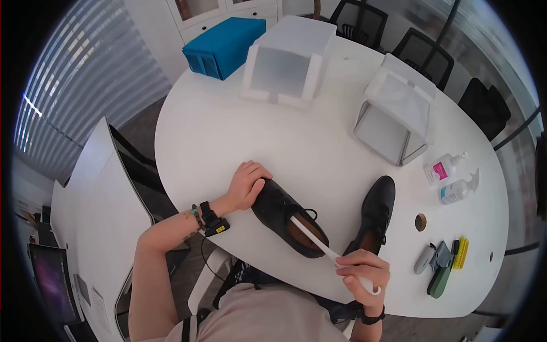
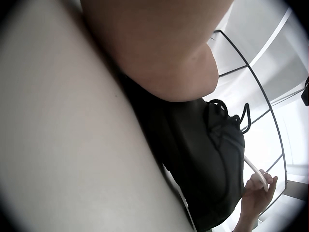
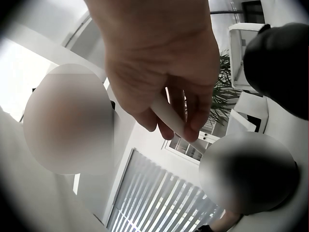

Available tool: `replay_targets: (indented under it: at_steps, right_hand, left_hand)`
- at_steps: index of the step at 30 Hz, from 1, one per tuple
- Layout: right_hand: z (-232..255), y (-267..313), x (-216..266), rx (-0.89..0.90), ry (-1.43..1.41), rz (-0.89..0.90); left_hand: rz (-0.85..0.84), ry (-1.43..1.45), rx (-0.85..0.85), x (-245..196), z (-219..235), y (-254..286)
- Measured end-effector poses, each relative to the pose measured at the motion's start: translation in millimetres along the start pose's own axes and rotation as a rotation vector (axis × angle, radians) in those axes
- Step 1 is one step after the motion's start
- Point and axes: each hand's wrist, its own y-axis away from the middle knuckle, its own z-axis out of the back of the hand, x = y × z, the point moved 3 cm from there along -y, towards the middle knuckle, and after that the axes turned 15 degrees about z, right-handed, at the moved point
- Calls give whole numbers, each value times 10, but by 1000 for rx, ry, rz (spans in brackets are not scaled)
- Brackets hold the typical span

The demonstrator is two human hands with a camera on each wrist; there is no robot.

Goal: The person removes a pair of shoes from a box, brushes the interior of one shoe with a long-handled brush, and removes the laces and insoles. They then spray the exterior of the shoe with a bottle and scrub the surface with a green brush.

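A black lace-up shoe (image 1: 273, 214) lies on the white table, its toe toward my left hand (image 1: 247, 185), which holds the toe with fingers and thumb. In the left wrist view that hand (image 2: 169, 58) covers the toe of the shoe (image 2: 193, 150). My right hand (image 1: 367, 276) grips a long white shoehorn (image 1: 319, 242), whose far end reaches into the shoe's opening. The right wrist view shows the hand (image 3: 164, 63) with its fingers around the white shaft (image 3: 169, 116). A second black shoe (image 1: 377, 208) lies to the right, partly behind my right hand.
Two bottles (image 1: 437, 170) (image 1: 454, 192) and several brushes (image 1: 441, 259) lie or stand at the right, near a round table hole (image 1: 420, 222). Farther back are two translucent boxes (image 1: 290, 62) (image 1: 396, 108) and a blue case (image 1: 223, 47).
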Motion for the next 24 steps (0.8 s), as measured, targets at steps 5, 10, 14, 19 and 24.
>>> replay_targets:
  at_steps: [5, 10, 14, 19, 24]
  right_hand:
    - [261, 103, 103, -243, -160, 177]
    - [15, -2, 51, -126, -10, 27]
    - [-110, -38, 74, 34, 29, 78]
    - [156, 62, 188, -200, -97, 254]
    - [-203, -34, -54, 34, -30, 74]
  left_hand:
    - [3, -8, 3, -25, 5, 7]
    - [-74, 3, -62, -45, -18, -18]
    - [-8, -24, 3, -18, 18, -2]
    - [-11, -26, 10, -35, 14, -9]
    - [26, 26, -5, -58, -2, -7]
